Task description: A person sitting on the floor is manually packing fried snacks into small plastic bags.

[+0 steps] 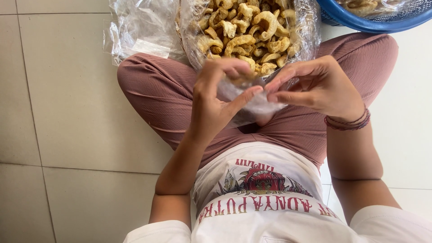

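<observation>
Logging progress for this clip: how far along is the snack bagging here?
Done: nothing finished shows for certain; the blue basket holds a bag, contents unclear. In hand: the left hand and right hand pinch a small clear bag, with one curled cracker at its mouth. Left: the big open bag of crackers looks nearly full, and spare clear bags lie beside it.

Your trousers are a dusty pink with a fine ribbed pattern. Your shirt is white with a red and dark print and red lettering. The snacks are golden tan, in a clear bag. The small bag you hold is clear too. The basket is blue, your wristbands dark red, the floor tiles pale cream.
</observation>
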